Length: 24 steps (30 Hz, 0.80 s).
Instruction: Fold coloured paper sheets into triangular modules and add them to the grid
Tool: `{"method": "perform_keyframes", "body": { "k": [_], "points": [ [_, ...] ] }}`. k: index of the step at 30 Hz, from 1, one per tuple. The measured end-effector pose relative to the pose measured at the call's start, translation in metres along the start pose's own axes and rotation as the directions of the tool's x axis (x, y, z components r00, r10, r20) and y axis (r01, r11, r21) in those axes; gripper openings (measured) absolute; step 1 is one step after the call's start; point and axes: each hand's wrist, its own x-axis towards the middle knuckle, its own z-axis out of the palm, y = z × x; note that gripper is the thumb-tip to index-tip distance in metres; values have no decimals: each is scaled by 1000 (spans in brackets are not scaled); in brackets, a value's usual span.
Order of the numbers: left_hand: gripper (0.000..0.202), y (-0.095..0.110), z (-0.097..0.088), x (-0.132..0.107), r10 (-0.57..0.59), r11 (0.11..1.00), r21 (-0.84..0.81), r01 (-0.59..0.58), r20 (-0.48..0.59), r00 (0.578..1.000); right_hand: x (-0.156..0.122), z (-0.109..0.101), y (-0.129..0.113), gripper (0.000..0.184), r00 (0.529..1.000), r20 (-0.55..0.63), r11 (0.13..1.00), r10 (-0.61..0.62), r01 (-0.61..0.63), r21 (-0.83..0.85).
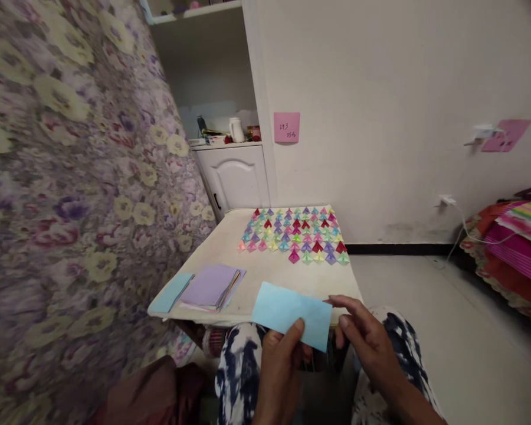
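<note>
A light blue paper rectangle, folded or cut to a long shape, is tilted above the table's near edge. My left hand pinches its lower edge, thumb on top and fingers beneath. At the paper's right end my right hand has its fingers spread and curved. Its index fingertip is close to the upper right corner; whether it touches I cannot tell. To the left lies a stack of square paper sheets, lilac on top. Beside that is another light blue paper piece.
Rows of small folded paper pieces in many colours cover the far right of the cream-topped table. A floral curtain hangs at left. Behind stands a white cabinet. A cloth-covered bed is at right.
</note>
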Motion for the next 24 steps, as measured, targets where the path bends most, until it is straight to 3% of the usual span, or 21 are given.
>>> {"method": "perform_keyframes", "body": {
  "k": [3, 9, 17, 24],
  "points": [
    [20, 1, 1, -2, -5, 999, -54, 8, 59, 998, 0, -2, -3, 25, 988, 117, 993, -104, 110, -44],
    [16, 2, 5, -7, -43, 996, -80, 50, 77, 996, 6, 0, -11, 23, 970, 180, 968, -166, 195, -156],
    [17, -1, 7, -7, -44, 997, -64, 51, 96, 994, 6, -5, -13, 24, 959, 218, 965, -183, 218, -149],
    [25, 1, 10, -9, -21, 999, 24, 21, 6, 1000, 8, -5, -11, 19, 970, 203, 981, -136, 161, -111]
  ]
}}
